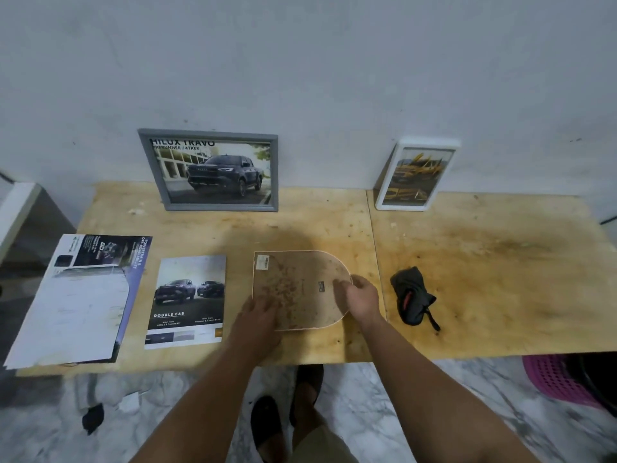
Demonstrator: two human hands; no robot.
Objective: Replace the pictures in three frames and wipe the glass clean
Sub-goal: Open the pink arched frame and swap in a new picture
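Two framed pictures, a grey frame and a white frame, lean against the wall at the tabletop's back edge. Near the front edge, an arch-shaped frame lies face down. The left hand rests flat on its backing; the right hand curls over its rounded end. A loose car picture and black cloth flank it, so this third frame seems unfinished.
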